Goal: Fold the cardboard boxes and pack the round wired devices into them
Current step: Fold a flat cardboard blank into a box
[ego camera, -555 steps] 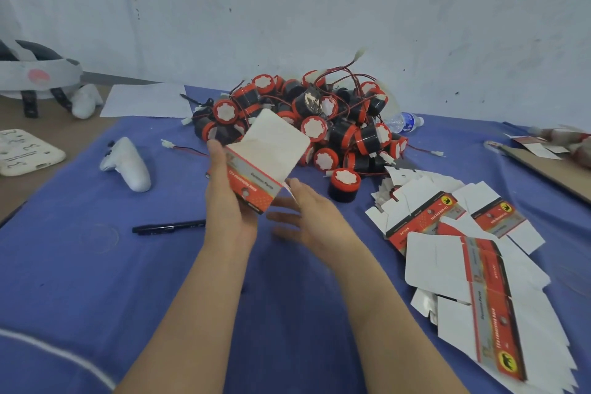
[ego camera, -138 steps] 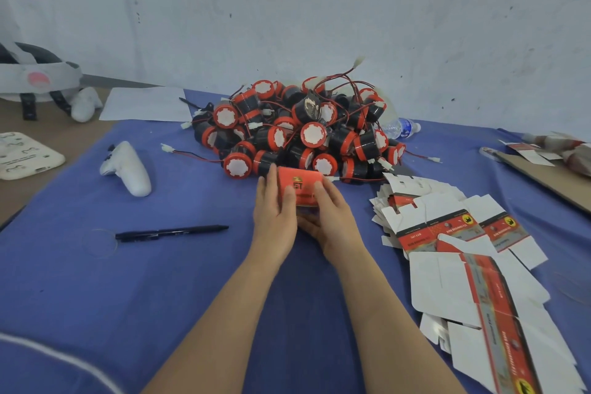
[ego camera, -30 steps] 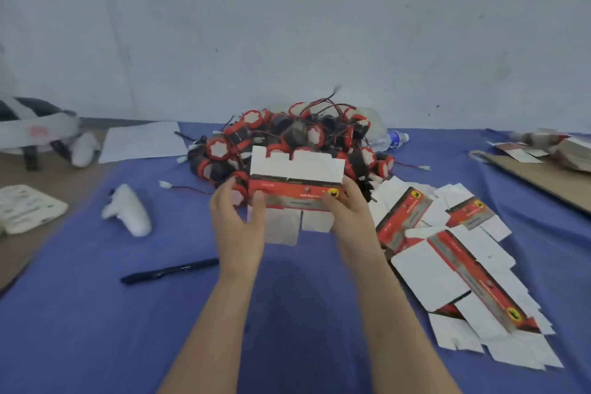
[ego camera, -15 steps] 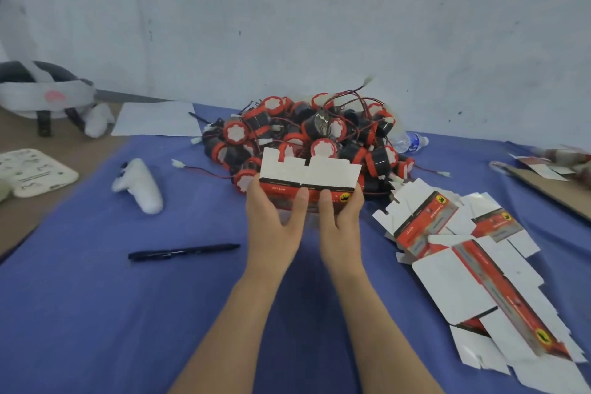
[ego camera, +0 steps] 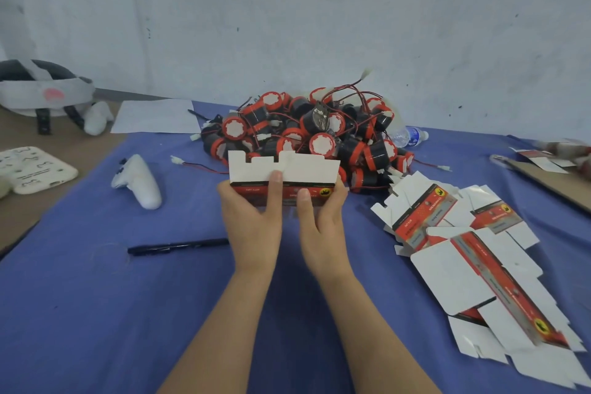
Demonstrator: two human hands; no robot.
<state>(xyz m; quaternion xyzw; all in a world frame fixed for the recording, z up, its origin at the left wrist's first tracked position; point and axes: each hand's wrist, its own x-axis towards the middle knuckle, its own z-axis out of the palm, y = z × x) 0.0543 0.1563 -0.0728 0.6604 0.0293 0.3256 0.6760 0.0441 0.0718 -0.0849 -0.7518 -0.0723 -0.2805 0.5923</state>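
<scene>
Before the pile of round wired devices point(ego camera: 307, 134), left hand point(ego camera: 252, 217) and right hand point(ego camera: 323, 221) both pinch a half-folded cardboard box point(ego camera: 310, 168), thumbs in front; uneven pressure could crease its flaps crooked.

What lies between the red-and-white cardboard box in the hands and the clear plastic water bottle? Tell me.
In the head view, the heap of red-and-black round wired devices fills that stretch behind the red-and-white cardboard box.

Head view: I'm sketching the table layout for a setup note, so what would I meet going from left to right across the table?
white embossed pad → white controller → half-folded cardboard box → heap of flat box blanks
</scene>
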